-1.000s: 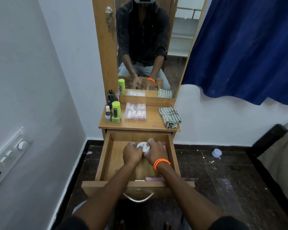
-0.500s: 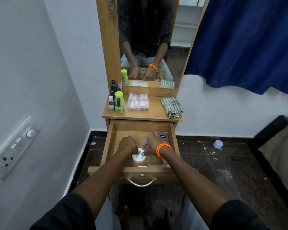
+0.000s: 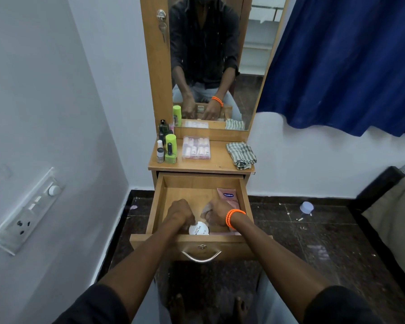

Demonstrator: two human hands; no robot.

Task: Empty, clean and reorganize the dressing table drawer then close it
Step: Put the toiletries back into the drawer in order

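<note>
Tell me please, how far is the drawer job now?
Partly done. Bottles, a clear case and a striped cloth sit on the table top. In hand: both hands are in the open drawer, the left hand at a round white container, the right hand beside it; its grip is unclear. A pink sachet remains inside. Left: the remaining arranging and closing.
</note>
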